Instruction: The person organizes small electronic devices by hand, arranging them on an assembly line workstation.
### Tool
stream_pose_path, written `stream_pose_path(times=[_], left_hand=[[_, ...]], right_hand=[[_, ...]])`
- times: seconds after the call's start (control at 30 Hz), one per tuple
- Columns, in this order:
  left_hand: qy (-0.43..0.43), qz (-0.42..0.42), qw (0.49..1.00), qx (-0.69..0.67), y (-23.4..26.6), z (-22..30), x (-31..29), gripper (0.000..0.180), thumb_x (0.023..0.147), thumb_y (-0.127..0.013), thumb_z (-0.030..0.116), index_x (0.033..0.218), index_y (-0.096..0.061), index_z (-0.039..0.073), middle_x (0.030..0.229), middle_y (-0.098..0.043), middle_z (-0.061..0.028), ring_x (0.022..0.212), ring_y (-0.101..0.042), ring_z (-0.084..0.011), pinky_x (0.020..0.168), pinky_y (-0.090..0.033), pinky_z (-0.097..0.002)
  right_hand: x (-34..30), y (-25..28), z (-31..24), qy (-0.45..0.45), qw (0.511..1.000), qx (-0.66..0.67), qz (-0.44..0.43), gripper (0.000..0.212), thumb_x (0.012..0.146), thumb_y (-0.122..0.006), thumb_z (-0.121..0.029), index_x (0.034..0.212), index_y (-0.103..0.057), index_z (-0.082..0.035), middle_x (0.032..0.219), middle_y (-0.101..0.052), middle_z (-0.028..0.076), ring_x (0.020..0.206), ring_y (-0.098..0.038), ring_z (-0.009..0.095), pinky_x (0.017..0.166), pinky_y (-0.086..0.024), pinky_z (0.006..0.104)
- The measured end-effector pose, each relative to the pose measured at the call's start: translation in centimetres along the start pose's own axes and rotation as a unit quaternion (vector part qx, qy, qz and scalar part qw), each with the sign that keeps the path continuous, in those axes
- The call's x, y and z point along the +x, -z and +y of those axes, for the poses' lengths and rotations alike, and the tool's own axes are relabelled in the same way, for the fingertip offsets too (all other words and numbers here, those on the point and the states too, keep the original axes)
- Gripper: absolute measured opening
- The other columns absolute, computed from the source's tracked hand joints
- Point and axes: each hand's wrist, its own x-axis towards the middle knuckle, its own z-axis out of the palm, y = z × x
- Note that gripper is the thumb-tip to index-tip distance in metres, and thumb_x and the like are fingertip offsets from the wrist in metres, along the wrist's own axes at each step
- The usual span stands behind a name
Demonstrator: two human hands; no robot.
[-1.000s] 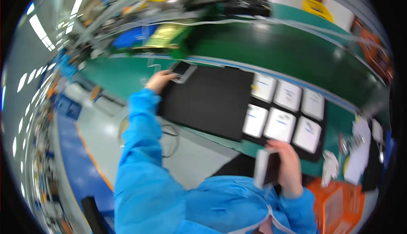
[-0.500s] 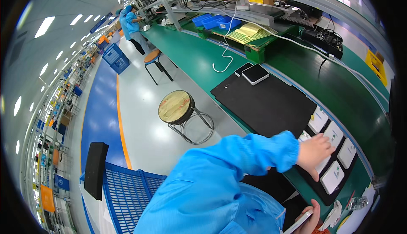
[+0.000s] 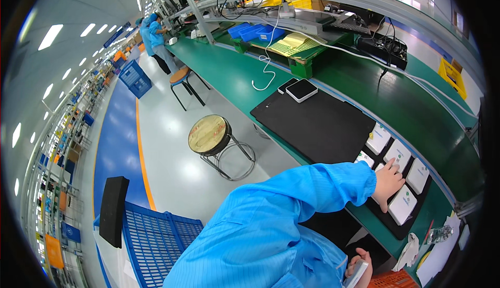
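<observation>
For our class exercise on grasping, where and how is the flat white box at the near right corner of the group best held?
The flat white box is probably best pinched by its long edges from its near end: it lies flat, bare black mat shows there, another white box lies beyond and the left hand is close by.

A round stool with a worn, yellowish wooden seat (image 3: 208, 133) and metal legs stands on the glossy grey floor (image 3: 164, 155). Beyond it is a stool with an orange-brown seat (image 3: 180, 75) and dark legs. Farther back, a blue plastic crate (image 3: 135, 79) sits near a person in a blue jacket (image 3: 155, 31). Three small blue plastic bins (image 3: 269, 33) stand beside yellow sheets (image 3: 294, 43); a yellow plastic crate (image 3: 452, 78) shows at far right.
</observation>
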Motion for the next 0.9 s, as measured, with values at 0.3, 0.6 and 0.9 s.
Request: stream_pose_path(times=[0.3,0.6,0.9], left_hand=[[0.018,0.035,0.999,-0.007,-0.3,0.8,-0.4,0.113,0.048,-0.078,0.063,0.127,-0.044,-0.011,0.122,-0.048,-0.0236,0.125,-0.036,-0.039,0.109,-0.011,-0.0619],[0.003,0.011,0.999,-0.046,-1.8,2.1,2.9,0.113,0.042,-0.081,0.061,0.123,-0.046,-0.01,0.116,-0.05,-0.019,0.116,-0.041,-0.0324,0.1,-0.025,-0.0522],[0.016,0.177,0.897,-0.404,7.3,1.7,-2.8,0.106,0.053,-0.081,0.043,0.132,-0.033,-0.009,0.129,-0.038,-0.0227,0.125,-0.034,-0.0341,0.108,-0.021,-0.0436]], right_hand=[[9.0,12.2,4.7,-0.093,0.939,0.213,-0.252,0.055,0.1,-0.025,-0.045,0.131,-0.044,-0.003,0.082,-0.058,0.018,0.042,-0.043,0.021,0.037,-0.037,0.0341],[9.3,11.8,4.7,-0.096,0.957,0.19,-0.195,0.054,0.1,-0.026,-0.045,0.128,-0.047,-0.004,0.078,-0.058,0.016,0.039,-0.041,0.016,0.035,-0.034,0.0295],[10.3,13.5,5.3,-0.114,0.94,0.219,-0.233,0.057,0.1,-0.024,-0.047,0.133,-0.042,-0.004,0.089,-0.061,0.021,0.04,-0.04,0.019,0.036,-0.035,0.033]])
